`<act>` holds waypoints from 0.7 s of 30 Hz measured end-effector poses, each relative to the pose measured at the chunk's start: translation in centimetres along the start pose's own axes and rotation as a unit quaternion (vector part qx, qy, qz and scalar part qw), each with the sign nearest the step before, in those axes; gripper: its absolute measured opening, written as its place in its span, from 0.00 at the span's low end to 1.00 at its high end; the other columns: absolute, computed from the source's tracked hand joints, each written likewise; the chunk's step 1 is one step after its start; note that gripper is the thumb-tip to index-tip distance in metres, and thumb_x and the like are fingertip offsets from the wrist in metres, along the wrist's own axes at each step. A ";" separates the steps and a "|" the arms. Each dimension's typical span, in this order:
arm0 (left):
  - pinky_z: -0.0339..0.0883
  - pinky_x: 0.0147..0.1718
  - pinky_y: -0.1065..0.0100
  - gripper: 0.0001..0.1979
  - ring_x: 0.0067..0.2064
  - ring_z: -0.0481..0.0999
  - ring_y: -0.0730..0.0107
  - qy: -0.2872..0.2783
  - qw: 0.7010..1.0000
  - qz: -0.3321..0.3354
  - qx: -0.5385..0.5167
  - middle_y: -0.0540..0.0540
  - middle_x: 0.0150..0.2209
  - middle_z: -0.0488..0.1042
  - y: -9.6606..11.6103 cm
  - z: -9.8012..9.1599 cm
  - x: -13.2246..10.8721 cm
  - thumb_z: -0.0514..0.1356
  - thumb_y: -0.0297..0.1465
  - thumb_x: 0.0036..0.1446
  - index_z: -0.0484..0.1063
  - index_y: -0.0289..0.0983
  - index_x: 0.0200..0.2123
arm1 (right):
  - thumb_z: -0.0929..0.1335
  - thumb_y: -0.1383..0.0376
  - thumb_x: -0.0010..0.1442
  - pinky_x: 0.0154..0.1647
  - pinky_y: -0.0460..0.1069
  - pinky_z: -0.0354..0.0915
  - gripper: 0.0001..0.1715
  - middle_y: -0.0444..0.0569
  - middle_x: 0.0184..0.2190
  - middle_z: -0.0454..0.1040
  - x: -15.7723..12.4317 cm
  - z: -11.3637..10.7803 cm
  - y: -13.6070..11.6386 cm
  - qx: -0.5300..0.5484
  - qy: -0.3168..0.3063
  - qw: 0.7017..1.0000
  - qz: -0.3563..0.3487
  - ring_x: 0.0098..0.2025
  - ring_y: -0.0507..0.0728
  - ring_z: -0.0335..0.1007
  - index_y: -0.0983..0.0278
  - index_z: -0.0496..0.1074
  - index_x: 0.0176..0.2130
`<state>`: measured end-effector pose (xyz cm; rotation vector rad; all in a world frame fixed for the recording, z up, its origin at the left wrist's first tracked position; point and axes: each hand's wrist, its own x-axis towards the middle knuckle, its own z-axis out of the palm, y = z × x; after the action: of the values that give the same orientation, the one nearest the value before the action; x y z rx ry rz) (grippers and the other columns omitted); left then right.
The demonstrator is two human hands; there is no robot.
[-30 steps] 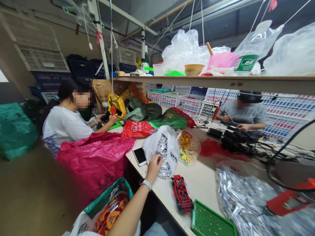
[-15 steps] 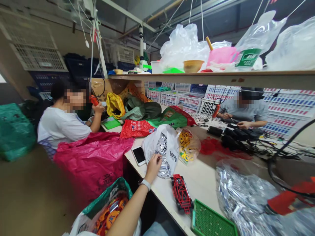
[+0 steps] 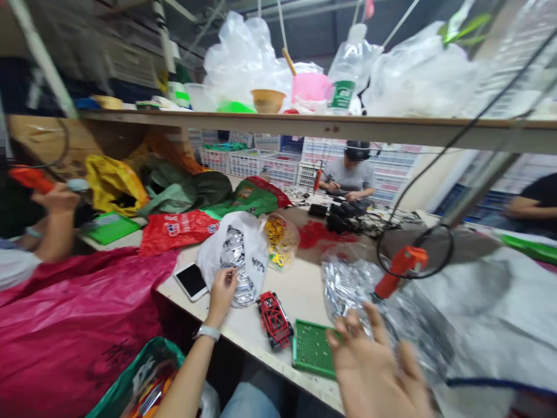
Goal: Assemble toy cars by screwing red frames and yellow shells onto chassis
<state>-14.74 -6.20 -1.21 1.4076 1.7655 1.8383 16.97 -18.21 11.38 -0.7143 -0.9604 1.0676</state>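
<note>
My left hand [image 3: 223, 295] is at the near edge of a white plastic bag [image 3: 256, 235] full of shiny silver pieces [image 3: 235, 249]. Its fingertips are pinched together; whatever may be between them is too small to make out. On the right, my right hand [image 3: 376, 366] is raised palm-down with its fingers spread and nothing in it. It partly covers a green perforated tray [image 3: 311, 348] with tiny bits in it. Between the hands lies a red toy car chassis [image 3: 275, 321] with black wheels. An orange power screwdriver [image 3: 400, 270] hangs on a cable beyond my right hand.
A phone [image 3: 191, 281] lies left of the white bag, and a clear bag of yellow parts [image 3: 278, 235] behind it. More silver pieces [image 3: 348, 284] fill a clear bag at right. A shelf [image 3: 304, 125] spans overhead. Co-workers sit left, behind and right; a pink sack [image 3: 87, 313] bulges at left.
The view has swung to the right. My right hand has come into view, spread, near the green tray. My left hand stays at the bag of silver pieces.
</note>
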 end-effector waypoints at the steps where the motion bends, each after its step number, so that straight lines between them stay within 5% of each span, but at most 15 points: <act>1: 0.73 0.46 0.53 0.19 0.42 0.78 0.58 0.010 1.000 -0.009 -0.010 0.42 0.39 0.79 0.4 -0.1 -0.2 0.63 0.48 0.57 0.75 0.38 0.38 | 0.62 0.45 0.69 0.42 0.57 0.75 0.26 0.50 0.39 0.77 0.2 0.9 0.5 0.064 0.008 0.997 0.049 0.39 0.58 0.75 0.59 0.76 0.50; 4: 0.75 0.43 0.56 0.21 0.41 0.80 0.57 0.036 0.997 -0.043 -0.044 0.42 0.38 0.80 2.2 -0.2 -1.8 0.63 0.50 0.55 0.73 0.38 0.41 | 0.68 0.46 0.62 0.39 0.52 0.72 0.22 0.46 0.36 0.76 0.3 3.4 1.7 0.297 -0.002 0.933 0.201 0.36 0.56 0.74 0.56 0.77 0.47; 8: 0.78 0.38 0.61 0.22 0.38 0.84 0.58 0.013 0.993 -0.071 -0.096 0.42 0.35 0.82 5.1 0.5 -5.1 0.65 0.50 0.53 0.72 0.38 0.41 | 0.71 0.51 0.61 0.37 0.48 0.68 0.17 0.44 0.33 0.76 -0.1 4.9 1.4 0.426 -0.048 0.869 0.247 0.34 0.53 0.73 0.57 0.78 0.44; 21: 0.78 0.36 0.68 0.22 0.37 0.85 0.62 -0.155 0.949 -0.143 -0.236 0.44 0.33 0.84 14.9 2.1 -8.6 0.70 0.48 0.53 0.74 0.39 0.42 | 0.70 0.49 0.63 0.31 0.48 0.70 0.25 0.47 0.38 0.80 -0.7 5.1 -1.2 0.457 -0.087 0.858 0.220 0.32 0.54 0.75 0.57 0.78 0.54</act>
<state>-2.27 -14.71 7.35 1.1099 1.1972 1.6311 12.71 -19.13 14.31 -0.0233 -0.3261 1.8256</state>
